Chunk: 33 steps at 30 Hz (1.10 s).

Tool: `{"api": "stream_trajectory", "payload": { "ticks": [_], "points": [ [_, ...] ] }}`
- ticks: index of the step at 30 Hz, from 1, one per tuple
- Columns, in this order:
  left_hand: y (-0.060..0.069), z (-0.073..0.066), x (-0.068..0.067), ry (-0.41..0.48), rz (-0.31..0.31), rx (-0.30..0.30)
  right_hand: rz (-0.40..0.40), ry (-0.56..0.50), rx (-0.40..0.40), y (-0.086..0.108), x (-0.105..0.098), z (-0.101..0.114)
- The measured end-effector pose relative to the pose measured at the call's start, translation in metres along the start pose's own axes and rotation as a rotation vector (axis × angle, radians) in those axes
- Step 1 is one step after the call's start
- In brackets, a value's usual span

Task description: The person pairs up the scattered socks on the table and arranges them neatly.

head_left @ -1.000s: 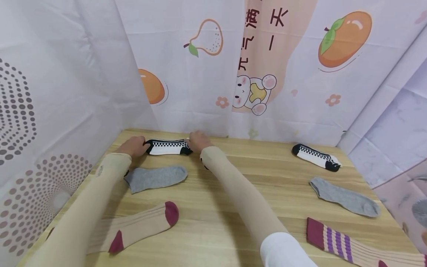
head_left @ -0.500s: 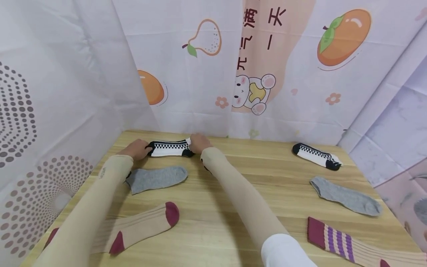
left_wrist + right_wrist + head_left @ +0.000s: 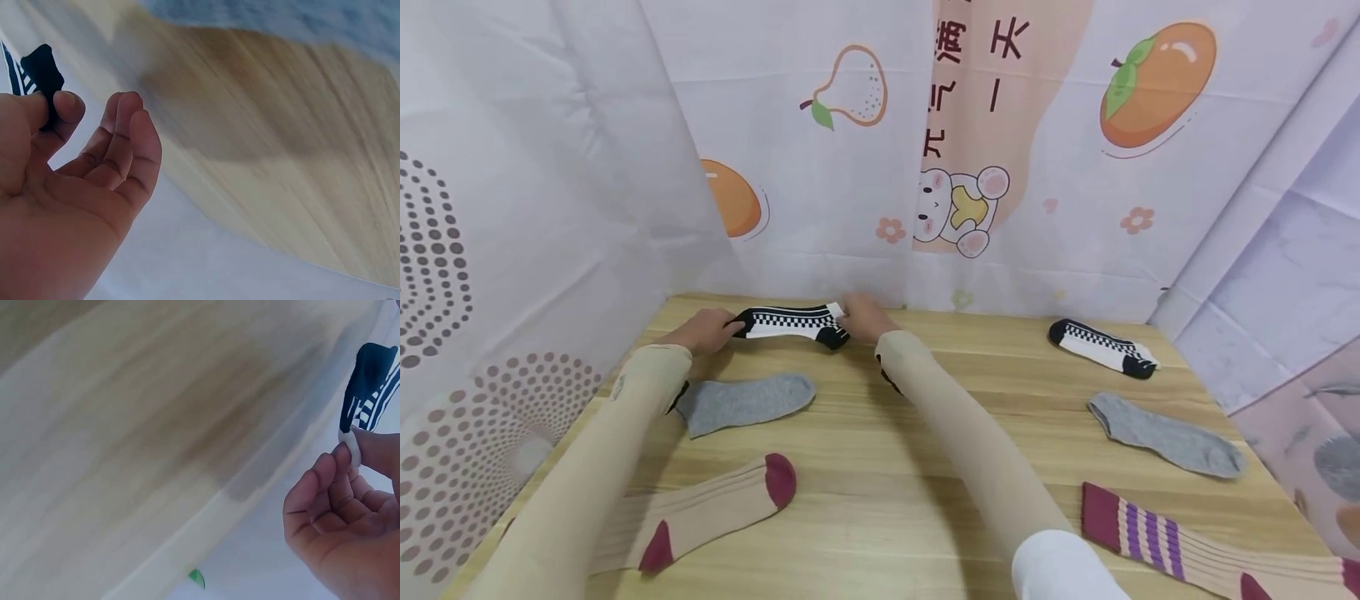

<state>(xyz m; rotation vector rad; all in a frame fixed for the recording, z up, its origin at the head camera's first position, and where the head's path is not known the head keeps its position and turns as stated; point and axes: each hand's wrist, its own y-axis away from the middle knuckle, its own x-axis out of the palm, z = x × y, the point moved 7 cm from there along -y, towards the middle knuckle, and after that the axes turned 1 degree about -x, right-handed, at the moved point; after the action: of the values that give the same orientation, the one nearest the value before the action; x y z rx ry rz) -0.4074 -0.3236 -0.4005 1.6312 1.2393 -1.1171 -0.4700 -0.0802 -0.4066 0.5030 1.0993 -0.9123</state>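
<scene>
A black-and-white checkered sock (image 3: 790,322) is stretched between both hands near the table's back left. My left hand (image 3: 703,331) pinches its black toe; in the left wrist view thumb and index finger grip the black tip (image 3: 42,69) while the other fingers stay apart from it. My right hand (image 3: 862,317) pinches the white cuff beside the black heel, and the right wrist view shows the cuff (image 3: 350,447) between thumb and fingers. Just in front of the left hand lies a grey sock (image 3: 745,403), its cuff end partly behind the left wrist.
A beige sock with maroon toe and heel (image 3: 707,517) lies front left, partly hidden by the left sleeve. Along the right lie another checkered sock (image 3: 1101,347), a grey sock (image 3: 1168,435) and a beige striped sock (image 3: 1195,542). A printed curtain (image 3: 820,208) hangs behind the wooden table (image 3: 880,467).
The right hand has moved slightly right with the cuff, and the checkered sock now looks pulled straighter and lifted a little. The head view has shifted slightly. The other socks lie as before.
</scene>
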Motion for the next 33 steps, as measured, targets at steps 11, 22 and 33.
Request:
{"api": "stream_trajectory", "payload": {
  "ticks": [11, 22, 33],
  "points": [
    [-0.001, -0.03, -0.001, 0.057, -0.027, 0.108, -0.057, -0.025, 0.01, 0.029, -0.021, -0.017],
    [0.001, -0.057, 0.005, 0.099, -0.037, 0.16, -0.078, -0.058, -0.008, 0.058, -0.038, -0.035],
    [0.005, -0.094, 0.007, 0.121, -0.002, 0.189, -0.107, -0.054, 0.007, 0.093, -0.058, -0.054]
  ]
}}
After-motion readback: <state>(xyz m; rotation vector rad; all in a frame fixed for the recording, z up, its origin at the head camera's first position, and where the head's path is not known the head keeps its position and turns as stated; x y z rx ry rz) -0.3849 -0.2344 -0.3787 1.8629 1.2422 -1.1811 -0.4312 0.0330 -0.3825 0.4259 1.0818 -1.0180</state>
